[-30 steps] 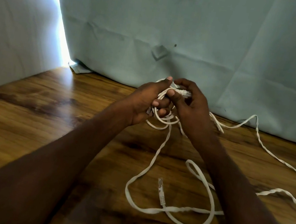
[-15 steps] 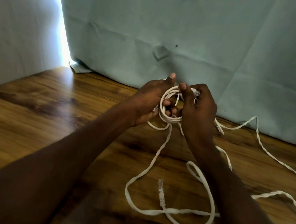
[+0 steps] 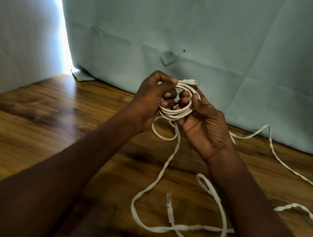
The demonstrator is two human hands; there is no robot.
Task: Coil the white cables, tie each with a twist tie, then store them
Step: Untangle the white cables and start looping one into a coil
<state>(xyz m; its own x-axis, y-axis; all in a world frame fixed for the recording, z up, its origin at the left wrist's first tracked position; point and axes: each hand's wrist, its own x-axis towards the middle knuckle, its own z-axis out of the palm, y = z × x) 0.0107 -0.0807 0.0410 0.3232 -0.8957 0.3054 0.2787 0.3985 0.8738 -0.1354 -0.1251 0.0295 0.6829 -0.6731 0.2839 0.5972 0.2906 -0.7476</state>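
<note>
A small coil of white flat cable (image 3: 174, 114) hangs between both hands above the wooden table. My left hand (image 3: 151, 99) grips the coil's left side, thumb and fingers curled round the loops. My right hand (image 3: 202, 123) holds the right side, palm turned toward me, thumb pressed on the loops. One clear plug (image 3: 193, 81) sticks out to the right at the top of the coil. From the coil the uncoiled cable (image 3: 152, 189) drops to the table and loops there. Its other plug (image 3: 169, 206) lies on the wood.
The wooden table (image 3: 25, 138) stretches to the left of my arms. More white cable (image 3: 279, 164) trails off to the right edge. A pale blue cloth backdrop (image 3: 206, 34) closes off the back and left, with a bright gap of light (image 3: 61, 37) at the corner.
My right hand has turned palm-up and shifted to the coil's right side. The coil has opened into a rounder ring, and the plug now sticks out at the top.
</note>
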